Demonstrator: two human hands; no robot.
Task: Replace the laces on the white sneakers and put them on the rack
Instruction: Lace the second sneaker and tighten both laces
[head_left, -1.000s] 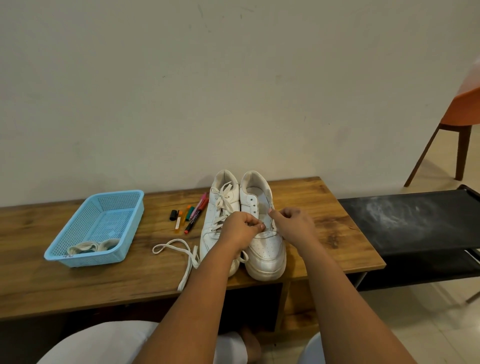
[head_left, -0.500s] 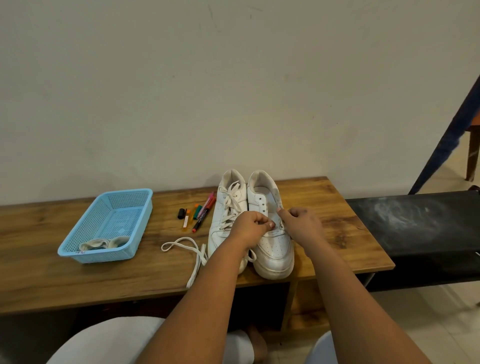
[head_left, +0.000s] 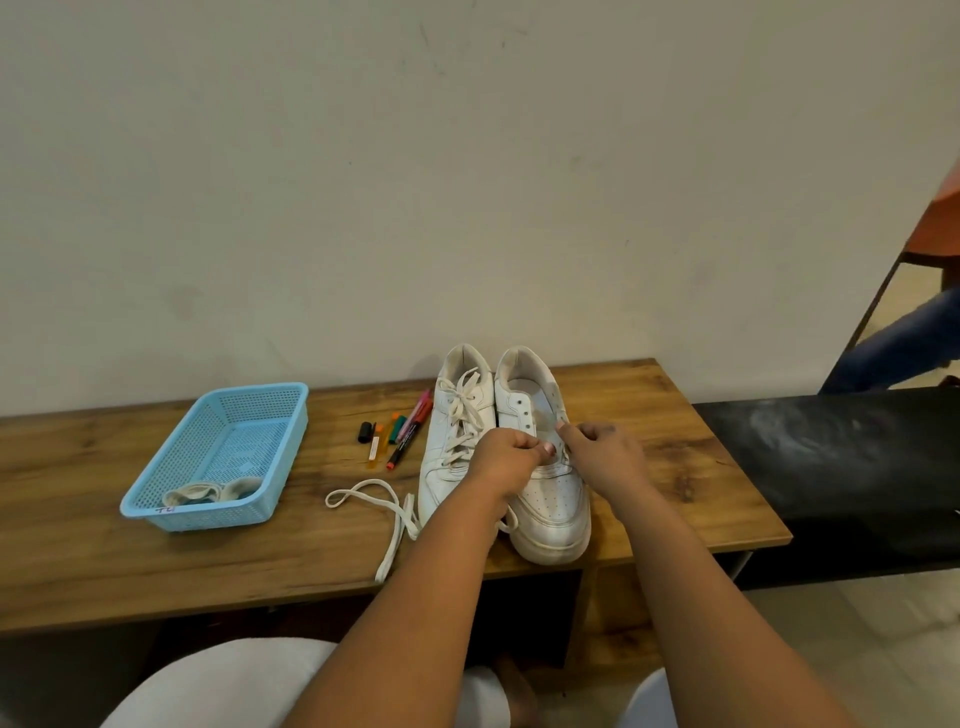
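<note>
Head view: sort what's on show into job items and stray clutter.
Job items:
right sneaker, held by left hand and right hand
left sneaker, still laced
loose lace
laces in blue basket
black rack

Clutter:
markers
wooden bench
orange chair

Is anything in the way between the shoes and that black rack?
Nothing visible: the white sneakers sit on the wooden bench, and only bare benchtop lies between them and the black rack on their right.

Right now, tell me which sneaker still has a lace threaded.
The left sneaker, beside the markers; the right sneaker under both hands shows bare upper eyelets.
</note>
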